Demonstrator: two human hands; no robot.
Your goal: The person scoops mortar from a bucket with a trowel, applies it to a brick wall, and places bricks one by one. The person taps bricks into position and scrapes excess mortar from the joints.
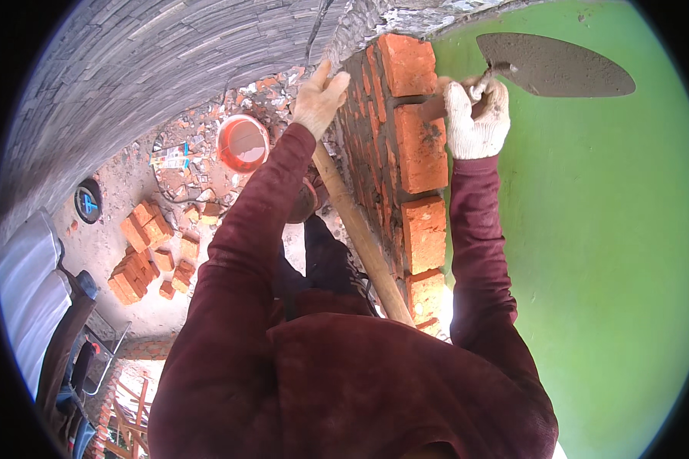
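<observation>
My gloved right hand grips the handle of a trowel, whose wide, mortar-coated blade lies over the green wall. Just left of that hand is the top course of an orange brick wall, with grey mortar between the bricks. My gloved left hand has its fingers apart, near the rough grey edge at the top of that wall; I cannot tell whether it touches anything. A long wooden pole runs diagonally below my left hand, beside the brickwork.
Down at the left are an orange bucket of greyish liquid, scattered rubble, stacked bricks and a black round tub. A grey stone-clad wall rises on the left, with pale corrugated sheeting below it.
</observation>
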